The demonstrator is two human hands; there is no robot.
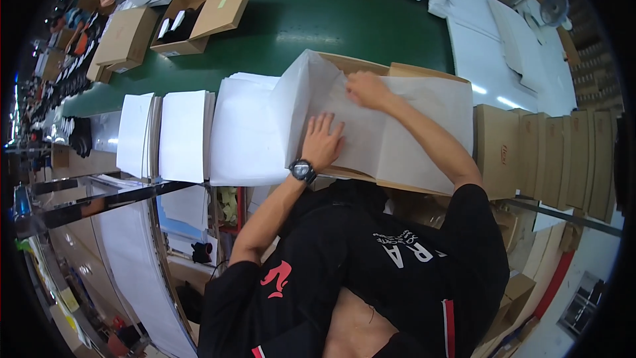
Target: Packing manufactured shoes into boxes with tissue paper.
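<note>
Both hands lie flat on white tissue paper (397, 139) lining an open cardboard box (397, 69) at the frame centre: left hand (322, 140) with fingers spread, right hand (368, 89) pressing farther up (holding nothing). White paper stacks (185, 134) lie just left, beside the green conveyor belt (344, 20).

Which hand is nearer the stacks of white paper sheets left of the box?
Left. The left hand presses the tissue paper beside the white paper stacks; the right hand lies farther right, deeper in the box.
</note>
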